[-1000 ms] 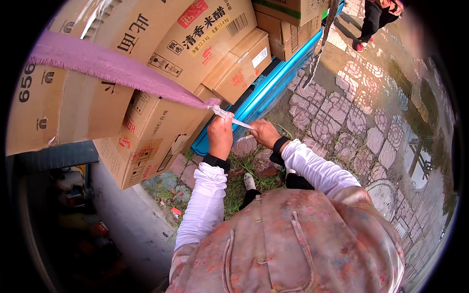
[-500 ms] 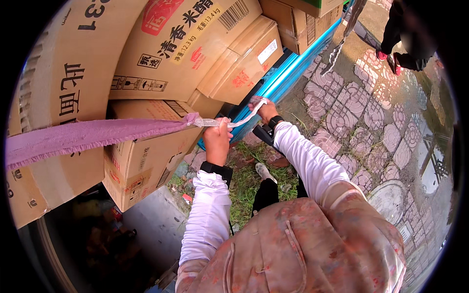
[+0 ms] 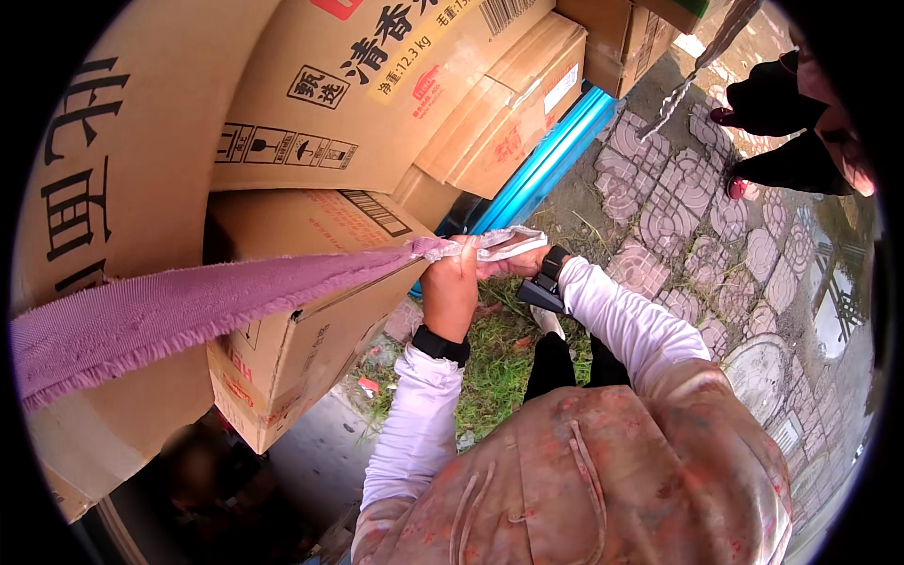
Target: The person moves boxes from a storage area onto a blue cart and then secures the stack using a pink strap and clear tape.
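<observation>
A wide purple fabric strap [image 3: 217,287] with a frayed edge stretches from the left rim across the stacked cartons. Its end narrows into a twisted white cord [image 3: 513,241]. My left hand [image 3: 452,294] is closed round the strap where purple passes into white. Close beside it on the right, my right hand [image 3: 518,261] grips the cord, which makes a small flat loop above the two hands. The right fingertips are partly hidden behind the left hand. Just under the strap is the corner of a brown carton [image 3: 311,320].
Large printed cartons [image 3: 292,104] and a smaller carton [image 3: 513,113] are piled along a blue metal rail [image 3: 546,160]. Another strap [image 3: 702,66] hangs at the upper right. A person in black trousers [image 3: 786,141] stands on the patterned paving [image 3: 687,198]. Grass [image 3: 490,367] grows by my feet.
My right hand has come in against the left, and the cord between them has folded from a slack line into a loop. The view has shifted, and the person at right appears nearer.
</observation>
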`<state>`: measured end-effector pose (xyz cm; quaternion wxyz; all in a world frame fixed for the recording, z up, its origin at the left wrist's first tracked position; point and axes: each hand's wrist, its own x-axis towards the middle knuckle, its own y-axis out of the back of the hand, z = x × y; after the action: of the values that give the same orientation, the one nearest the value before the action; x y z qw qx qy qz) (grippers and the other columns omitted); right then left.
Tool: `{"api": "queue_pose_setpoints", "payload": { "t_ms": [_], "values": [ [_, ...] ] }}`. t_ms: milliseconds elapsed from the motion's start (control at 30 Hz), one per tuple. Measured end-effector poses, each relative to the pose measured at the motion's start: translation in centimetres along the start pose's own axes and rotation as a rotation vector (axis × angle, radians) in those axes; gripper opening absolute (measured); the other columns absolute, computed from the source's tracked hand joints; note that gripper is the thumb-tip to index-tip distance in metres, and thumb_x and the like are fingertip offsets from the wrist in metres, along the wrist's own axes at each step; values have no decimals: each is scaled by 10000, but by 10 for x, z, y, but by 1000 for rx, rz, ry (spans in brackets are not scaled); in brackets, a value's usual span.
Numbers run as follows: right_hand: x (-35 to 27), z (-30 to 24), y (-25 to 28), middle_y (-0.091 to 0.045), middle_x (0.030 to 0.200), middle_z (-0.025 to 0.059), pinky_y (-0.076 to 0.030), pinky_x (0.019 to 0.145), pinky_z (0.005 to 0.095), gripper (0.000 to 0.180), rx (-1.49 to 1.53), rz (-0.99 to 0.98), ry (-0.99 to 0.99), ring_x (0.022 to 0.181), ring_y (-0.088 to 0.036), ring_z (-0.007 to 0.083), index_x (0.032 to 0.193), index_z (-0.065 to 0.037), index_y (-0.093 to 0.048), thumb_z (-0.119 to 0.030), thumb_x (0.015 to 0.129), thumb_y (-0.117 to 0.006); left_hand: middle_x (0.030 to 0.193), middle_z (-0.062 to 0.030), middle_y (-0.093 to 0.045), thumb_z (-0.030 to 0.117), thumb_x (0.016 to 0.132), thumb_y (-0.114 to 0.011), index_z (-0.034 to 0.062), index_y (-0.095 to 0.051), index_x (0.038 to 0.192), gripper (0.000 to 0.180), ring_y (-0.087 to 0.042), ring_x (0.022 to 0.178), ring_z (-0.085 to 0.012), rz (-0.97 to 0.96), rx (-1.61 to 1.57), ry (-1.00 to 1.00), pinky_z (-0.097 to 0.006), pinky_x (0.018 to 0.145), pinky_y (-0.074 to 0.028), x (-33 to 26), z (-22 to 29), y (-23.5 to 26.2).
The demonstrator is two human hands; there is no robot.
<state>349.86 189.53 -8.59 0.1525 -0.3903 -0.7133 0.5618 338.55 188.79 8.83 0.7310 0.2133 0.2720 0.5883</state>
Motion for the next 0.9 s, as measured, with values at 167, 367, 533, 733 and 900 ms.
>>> {"api": "queue_pose_setpoints", "payload": {
  "t_ms": [167,367,533,733,900],
  "values": [
    [16,-20,1,-657,903,116,-566,753,316,187,275,190,305,846,-657,216,977,-4,-612,-79,816,-670,720,-67,-618,173,945,-450,-21,-595,921,244,-581,571,-129,-51,69,-45,-257,541,-469,18,11,2],
    [11,-25,4,-660,860,114,-575,693,325,116,397,252,458,749,-667,191,939,-4,-611,-49,834,-628,743,-73,-604,190,947,-456,-9,-596,932,244,-572,603,-118,1,39,18,-250,572,-464,38,1,-1],
    [-6,-48,-17,-629,773,71,-539,615,291,139,-112,323,493,651,-627,159,918,-10,-575,-144,883,-570,765,-71,-605,149,935,-461,-17,-596,931,214,-569,605,-116,56,-85,11,-244,571,-460,42,1,1],
    [-12,-68,-10,-606,835,56,-490,662,257,251,-464,282,371,748,-593,116,1020,-25,-529,-261,938,-504,791,-70,-601,122,932,-444,-29,-584,944,206,-572,604,-112,15,-71,-12,-236,567,-463,41,6,-6],
    [-8,-70,-11,-636,786,85,-508,622,270,216,-414,301,415,685,-624,157,941,-13,-552,-225,916,-524,763,-74,-605,121,931,-452,-25,-588,936,200,-583,591,-117,6,12,-27,-244,556,-476,40,11,-11]
  ]
}}
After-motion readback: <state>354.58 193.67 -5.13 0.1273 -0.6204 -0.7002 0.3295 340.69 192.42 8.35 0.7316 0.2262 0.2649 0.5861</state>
